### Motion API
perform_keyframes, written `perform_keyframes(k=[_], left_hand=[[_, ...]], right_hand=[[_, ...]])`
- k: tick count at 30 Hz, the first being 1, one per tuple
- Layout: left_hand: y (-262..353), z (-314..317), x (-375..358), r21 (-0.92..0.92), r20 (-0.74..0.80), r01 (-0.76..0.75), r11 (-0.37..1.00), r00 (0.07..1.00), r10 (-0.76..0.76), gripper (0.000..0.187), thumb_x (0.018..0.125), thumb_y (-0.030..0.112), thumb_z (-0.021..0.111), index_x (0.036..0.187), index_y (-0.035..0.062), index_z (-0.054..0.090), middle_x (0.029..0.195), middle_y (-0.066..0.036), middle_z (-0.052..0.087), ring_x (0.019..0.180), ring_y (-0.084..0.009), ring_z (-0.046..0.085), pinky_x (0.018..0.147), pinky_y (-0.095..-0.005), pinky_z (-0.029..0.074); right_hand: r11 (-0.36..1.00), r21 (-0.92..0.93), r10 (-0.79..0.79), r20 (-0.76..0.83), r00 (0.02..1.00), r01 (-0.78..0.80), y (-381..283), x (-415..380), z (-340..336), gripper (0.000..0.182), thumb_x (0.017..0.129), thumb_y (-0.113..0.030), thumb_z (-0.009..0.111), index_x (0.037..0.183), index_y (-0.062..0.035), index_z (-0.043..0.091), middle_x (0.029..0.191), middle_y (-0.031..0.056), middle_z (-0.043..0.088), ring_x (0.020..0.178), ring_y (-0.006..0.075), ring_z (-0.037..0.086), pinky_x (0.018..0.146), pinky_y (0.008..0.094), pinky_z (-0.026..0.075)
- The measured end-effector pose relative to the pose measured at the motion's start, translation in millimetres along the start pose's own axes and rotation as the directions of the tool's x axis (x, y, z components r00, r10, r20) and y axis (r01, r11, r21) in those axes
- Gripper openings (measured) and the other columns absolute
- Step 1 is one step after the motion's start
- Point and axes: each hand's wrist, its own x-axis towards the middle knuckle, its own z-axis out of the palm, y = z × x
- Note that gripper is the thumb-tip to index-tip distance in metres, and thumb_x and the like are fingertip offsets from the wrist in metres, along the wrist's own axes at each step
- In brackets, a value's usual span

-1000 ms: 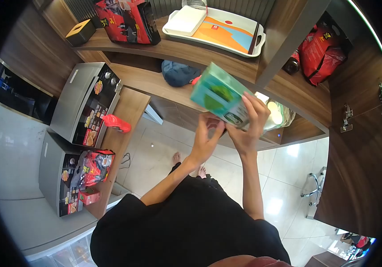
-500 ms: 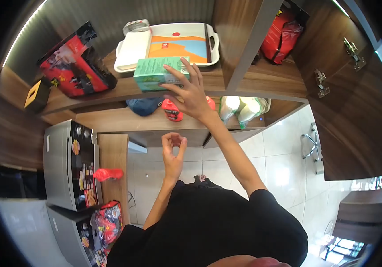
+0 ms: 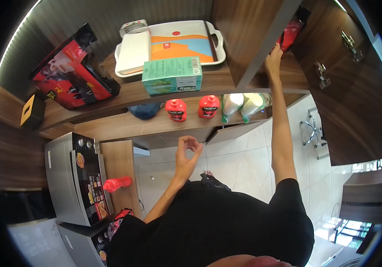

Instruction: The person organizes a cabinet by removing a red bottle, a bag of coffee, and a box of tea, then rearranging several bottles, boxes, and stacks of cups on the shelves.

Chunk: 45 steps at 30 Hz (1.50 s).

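My right hand [image 3: 273, 57] is stretched up to the right-hand shelf compartment, its fingertips at a red packet [image 3: 291, 32] that is half hidden behind the wooden divider [image 3: 253, 44]. Whether the fingers close on the packet is hidden. My left hand [image 3: 188, 153] hangs in front of my chest, loosely curled, thumb near the forefinger, holding nothing. A green box [image 3: 172, 75] lies alone on the upper shelf, in front of a white tray [image 3: 213, 33] with an orange and blue picture.
A white flat box [image 3: 133, 51] and a red-black bag [image 3: 73, 75] share the upper shelf. Two red bottles [image 3: 176, 110], wrapped cups [image 3: 242, 104] and a blue bundle [image 3: 145, 110] sit below. Grey ovens [image 3: 62, 178] stand left. An open cabinet door [image 3: 355, 98] hangs right.
The green box went from both hands onto the upper shelf. My right hand let go of it and moved right to the red packet. My left hand dropped away.
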Motion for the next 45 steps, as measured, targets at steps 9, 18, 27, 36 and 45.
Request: perform_keyframes(k=[9, 18, 27, 36, 45], left_hand=[[-2.7, 16.1, -13.4, 0.051, 0.0, -0.015, 0.999, 1.0, 0.015, 0.026, 0.089, 0.01, 0.073, 0.107, 0.0053, 0.054, 0.084, -0.004, 0.064, 0.077, -0.0117, 0.06, 0.07, -0.028, 0.046], [44.9, 110.6, 67.8, 0.075, 0.289, -0.259, 0.963, 0.93, 0.228, 0.035, 0.102, 0.017, 0.053, 0.132, -0.001, 0.053, 0.111, -0.013, 0.064, 0.098, -0.0199, 0.062, 0.089, -0.0338, 0.048], [94.9, 181.7, 37.2, -0.27, 0.293, -0.033, 0.962, 0.949, 0.115, 0.076, 0.084, 0.031, 0.08, 0.136, -0.0051, 0.039, 0.119, -0.017, 0.057, 0.11, -0.024, 0.058, 0.1, -0.0375, 0.044], [100.2, 89.3, 44.0, 0.269, -0.1, -0.547, 0.793, 0.803, 0.588, 0.075, 0.07, 0.028, 0.088, 0.129, -0.0019, 0.053, 0.107, -0.019, 0.064, 0.098, -0.0368, 0.063, 0.09, -0.0455, 0.047], [134.0, -47.3, 94.3, 0.509, -0.318, -0.432, 0.744, 0.709, 0.629, 0.061, 0.078, 0.017, 0.085, 0.127, -0.0023, 0.056, 0.106, -0.013, 0.071, 0.097, -0.0184, 0.068, 0.084, -0.0327, 0.054]], right_hand=[[0.989, -0.084, 0.134, 0.124, 0.983, -0.124, -34.2, -40.3, 4.3, 0.047, 0.085, -0.028, 0.067, 0.128, -0.0117, 0.055, 0.107, 0.0218, 0.065, 0.103, 0.0448, 0.062, 0.09, 0.0494, 0.048], [0.928, 0.307, 0.243, -0.063, 0.968, -0.213, -117.1, -133.4, -78.0, 0.047, 0.085, -0.02, 0.078, 0.123, 0.0005, 0.06, 0.117, 0.0162, 0.066, 0.105, 0.0256, 0.064, 0.09, 0.0362, 0.049], [0.954, 0.276, -0.053, -0.229, 0.972, 0.117, -134.9, -266.8, -156.6, 0.069, 0.081, -0.017, 0.08, 0.135, -0.0006, 0.04, 0.14, 0.0223, 0.045, 0.129, 0.0357, 0.049, 0.106, 0.0449, 0.043], [0.899, 0.428, -0.199, 0.206, 0.958, 0.095, -184.1, -246.3, -125.6, 0.091, 0.068, -0.006, 0.089, 0.144, 0.0034, 0.039, 0.137, 0.0171, 0.051, 0.126, 0.0279, 0.053, 0.109, 0.0402, 0.039], [0.692, 0.716, -0.45, 0.328, 0.831, 0.092, -294.2, -197.7, 8.2, 0.078, 0.069, -0.002, 0.084, 0.138, -0.0003, 0.047, 0.12, 0.0182, 0.064, 0.11, 0.03, 0.066, 0.093, 0.0383, 0.055]])
